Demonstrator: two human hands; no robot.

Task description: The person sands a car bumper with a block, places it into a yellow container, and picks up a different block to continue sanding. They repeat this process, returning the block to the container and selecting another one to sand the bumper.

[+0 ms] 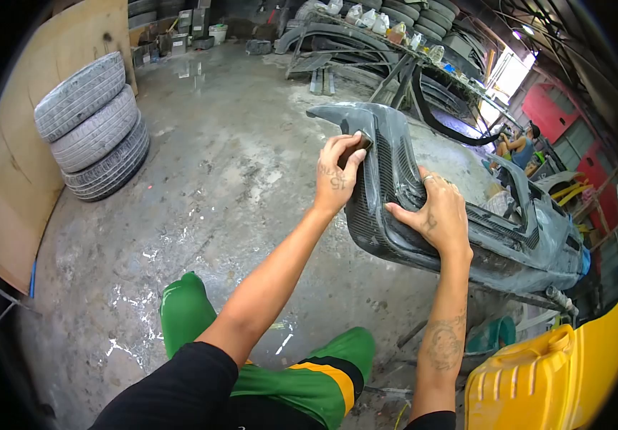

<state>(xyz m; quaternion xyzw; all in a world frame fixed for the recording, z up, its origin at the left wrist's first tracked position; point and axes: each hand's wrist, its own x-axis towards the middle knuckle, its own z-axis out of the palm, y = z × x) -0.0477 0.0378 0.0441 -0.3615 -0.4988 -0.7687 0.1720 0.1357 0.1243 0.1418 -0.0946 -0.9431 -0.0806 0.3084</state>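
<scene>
Presently, grey bumper [484,247] lies directly at both hands, its long axis running off rightward, its near end curling up-left. Left hand [339,172], nearer that end's tip, has its fingers bent, apparently pinching a small dark pad [365,143] at the outer edge. Right hand [439,213] rests on the bend, thumb spread from fingers, occupying part of the surface there. Yellow panel [524,380] sits near, below right; stacked tyres [97,136] well apart, left.
</scene>
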